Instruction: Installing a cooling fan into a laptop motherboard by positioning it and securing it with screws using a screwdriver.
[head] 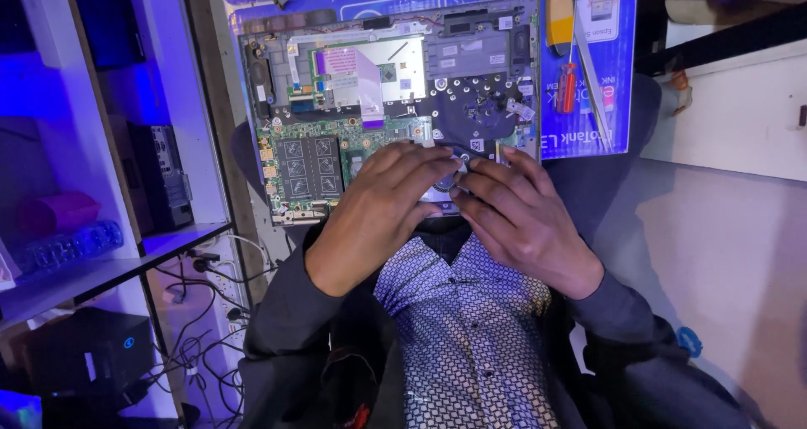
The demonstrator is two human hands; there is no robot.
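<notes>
Down near the person's lap, an opened laptop (391, 101) sits with its board exposed. Both hands meet at its near edge: left hand (378, 215) curled, right hand (521, 219) curled too, fingertips pinching a small silvery round part (441, 189) between them. Can't tell exactly what it is. A red screwdriver (569, 84) lies far right. Risk, I'd say: prying too hard could snap a ribbon cable (357, 76) or drop loose screws onto the board.

Opened laptop (395, 84) on lap; screwdriver (569, 86) right of it.
</notes>
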